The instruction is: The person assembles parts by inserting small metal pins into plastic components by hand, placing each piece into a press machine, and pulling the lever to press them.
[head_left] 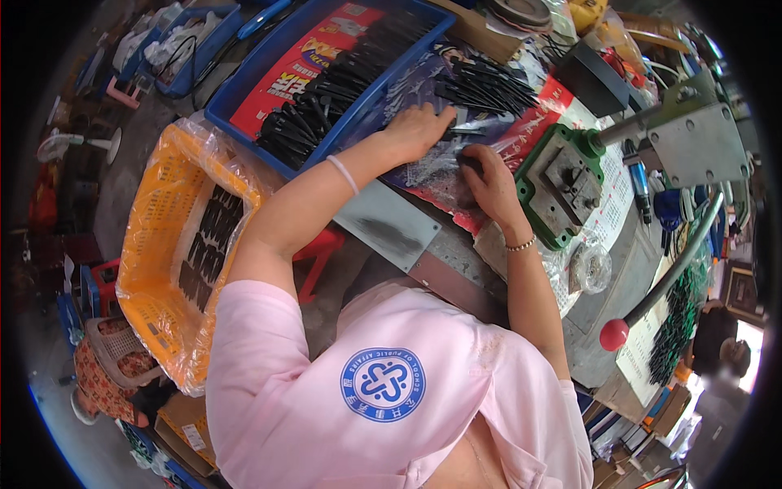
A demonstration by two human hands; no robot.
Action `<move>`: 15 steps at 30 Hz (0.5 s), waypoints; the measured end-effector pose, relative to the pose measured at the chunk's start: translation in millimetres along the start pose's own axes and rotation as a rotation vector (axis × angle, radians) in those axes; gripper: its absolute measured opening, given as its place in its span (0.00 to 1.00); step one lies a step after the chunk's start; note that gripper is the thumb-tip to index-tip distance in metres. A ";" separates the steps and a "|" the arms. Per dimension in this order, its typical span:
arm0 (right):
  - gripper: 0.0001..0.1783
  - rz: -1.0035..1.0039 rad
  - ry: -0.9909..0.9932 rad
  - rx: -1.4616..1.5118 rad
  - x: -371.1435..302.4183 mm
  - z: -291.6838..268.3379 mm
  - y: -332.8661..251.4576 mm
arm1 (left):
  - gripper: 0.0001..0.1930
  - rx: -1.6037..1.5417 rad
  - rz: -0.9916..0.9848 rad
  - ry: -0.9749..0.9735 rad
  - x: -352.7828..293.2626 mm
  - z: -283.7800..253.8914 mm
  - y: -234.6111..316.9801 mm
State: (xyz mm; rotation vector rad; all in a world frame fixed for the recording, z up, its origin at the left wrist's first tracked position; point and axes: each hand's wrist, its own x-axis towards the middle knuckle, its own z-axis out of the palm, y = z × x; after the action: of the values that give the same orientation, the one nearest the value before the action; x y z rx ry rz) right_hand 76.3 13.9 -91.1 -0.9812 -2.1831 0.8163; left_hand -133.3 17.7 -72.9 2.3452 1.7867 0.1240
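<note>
My left hand reaches over the sheet-covered workbench, back up, fingers bent together with their tips partly hidden. A narrow dark piece lies beside its fingertips. Closer to me, my right hand curls its thumb and fingers around a small black piece, mostly covered by the fingers. Beyond both hands, a pile of slim black parts lies on the printed sheet. Many similar black parts fill much of a blue tray at the far left.
A green-based metal press fixture stands right of my right hand, with a red-knobbed lever nearer me. At left, a plastic-lined yellow crate holds dark parts. A grey metal plate lies at the bench's front edge. Another person is at lower left.
</note>
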 end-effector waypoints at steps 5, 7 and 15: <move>0.14 0.165 0.035 0.311 1.0 1.2 5.1 | 0.33 -0.115 0.022 0.079 -13.9 0.5 -11.4; 0.14 0.196 0.067 0.330 2.8 -5.0 10.2 | 0.33 -0.153 0.039 0.099 -18.6 3.2 -16.0; 0.14 0.126 0.176 0.015 24.9 -6.7 19.4 | 0.31 -0.438 0.044 0.361 -26.9 -22.6 -18.3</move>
State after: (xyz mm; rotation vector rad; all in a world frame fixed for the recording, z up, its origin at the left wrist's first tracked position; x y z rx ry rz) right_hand 75.8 45.9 -94.3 -1.1471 -1.9798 0.7717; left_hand -162.0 -1.2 -53.2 2.1339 1.6313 0.8983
